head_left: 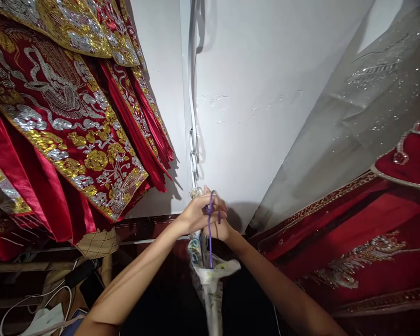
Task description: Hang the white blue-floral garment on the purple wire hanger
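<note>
My two hands meet in front of me, close to the wall. My left hand (pixel 195 213) has its fingers bent around a thin purple cord (pixel 210 240). Just behind and below it, my right hand (pixel 220 229) is closed at the same cord, its fingers partly covered by the left. From the fingers the cord runs down to a pale patterned cloth (pixel 210 275), bunched and hanging, with its lower end blurred. A bit of pale material shows above my left hand; whether it belongs to the same cloth I cannot tell.
Red embroidered garments (pixel 66 102) hang at left, and a red beaded garment (pixel 336 242) at right beside sheer sparkly fabric (pixel 336 126). A white cable (pixel 192 84) runs down the white wall (pixel 252 70). A tan quilted item (pixel 98 242) and a white cord (pixel 70 298) lie lower left.
</note>
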Available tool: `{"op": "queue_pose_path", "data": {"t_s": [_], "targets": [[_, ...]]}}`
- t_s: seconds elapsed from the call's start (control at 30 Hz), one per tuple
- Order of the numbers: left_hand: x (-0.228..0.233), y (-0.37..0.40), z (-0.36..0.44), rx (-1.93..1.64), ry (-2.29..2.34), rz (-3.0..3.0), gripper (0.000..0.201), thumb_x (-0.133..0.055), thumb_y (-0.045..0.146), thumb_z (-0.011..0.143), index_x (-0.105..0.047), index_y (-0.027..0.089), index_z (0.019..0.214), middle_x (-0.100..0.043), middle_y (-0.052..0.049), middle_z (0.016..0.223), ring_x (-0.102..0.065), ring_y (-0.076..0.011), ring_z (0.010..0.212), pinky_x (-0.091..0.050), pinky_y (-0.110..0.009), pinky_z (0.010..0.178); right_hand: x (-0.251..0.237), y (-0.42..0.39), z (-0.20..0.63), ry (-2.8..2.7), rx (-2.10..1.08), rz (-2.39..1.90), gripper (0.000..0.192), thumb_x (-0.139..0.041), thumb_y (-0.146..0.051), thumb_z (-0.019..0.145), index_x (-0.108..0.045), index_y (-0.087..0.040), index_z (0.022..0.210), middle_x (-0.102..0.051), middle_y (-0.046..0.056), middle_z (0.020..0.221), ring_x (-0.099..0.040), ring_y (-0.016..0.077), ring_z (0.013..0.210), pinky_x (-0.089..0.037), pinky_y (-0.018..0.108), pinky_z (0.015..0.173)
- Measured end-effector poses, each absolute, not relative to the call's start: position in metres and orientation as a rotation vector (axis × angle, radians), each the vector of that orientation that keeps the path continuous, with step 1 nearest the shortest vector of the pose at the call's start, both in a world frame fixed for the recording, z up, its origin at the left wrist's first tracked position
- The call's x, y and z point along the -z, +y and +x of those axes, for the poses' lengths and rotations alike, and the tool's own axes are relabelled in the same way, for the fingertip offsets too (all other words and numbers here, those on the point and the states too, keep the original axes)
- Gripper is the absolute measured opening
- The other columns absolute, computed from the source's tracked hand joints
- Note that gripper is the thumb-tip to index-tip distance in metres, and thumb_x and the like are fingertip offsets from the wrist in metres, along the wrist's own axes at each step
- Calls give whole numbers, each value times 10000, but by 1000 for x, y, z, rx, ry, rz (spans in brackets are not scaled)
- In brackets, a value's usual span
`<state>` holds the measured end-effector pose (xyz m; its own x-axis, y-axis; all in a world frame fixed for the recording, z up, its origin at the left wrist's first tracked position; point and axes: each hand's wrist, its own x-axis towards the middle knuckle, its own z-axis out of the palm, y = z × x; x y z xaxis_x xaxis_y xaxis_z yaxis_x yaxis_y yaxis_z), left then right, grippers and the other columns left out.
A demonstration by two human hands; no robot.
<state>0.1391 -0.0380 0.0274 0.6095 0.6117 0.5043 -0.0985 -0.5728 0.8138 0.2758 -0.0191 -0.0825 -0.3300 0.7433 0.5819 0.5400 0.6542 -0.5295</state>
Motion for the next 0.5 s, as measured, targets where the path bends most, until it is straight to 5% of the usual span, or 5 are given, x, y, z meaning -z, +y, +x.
{"op": "queue_pose_path", "data": {"t_s": [0.1,0.27,0.37,0.5], "targets": [[-35,-37,150,-1086,331,1880,196,-744,346,833,-715,176,927,-689,-122,1144,-651,-260,1074,-520,-396,934,79,-21,280,-1957,-244,-1017,864,-736,-277,704,-346,-321,1474,-445,104,1491,-343,413,1424,-250,565,1221],[-36,-14,105,-1179,505,1844,628,-825,403,731,-594,236,1291,-486,-107,1501,-430,-301,1414,-350,-442,1187,43,-21,324,-1844,8,-1060,983,-769,-491,663,-294,-269,1494,-440,148,1389,-383,419,1348,-196,640,1193],[-13,-9,63,-1225,867,1635,578,-562,626,871,-602,255,1312,-618,-91,1375,-537,-322,1320,-462,-487,1097,11,-15,351,-1810,14,-1259,1016,-763,-591,674,-313,-267,1526,-431,146,1378,-398,402,1297,-314,584,1126],[41,-19,27,-1265,1114,1504,858,-76,746,921,-574,204,1360,-716,-134,1184,-599,-352,1232,-493,-569,1013,-27,0,363,-1752,128,-1461,1039,-774,-672,645,-362,-293,1520,-463,141,1297,-417,427,1242,-297,603,1083]]}}
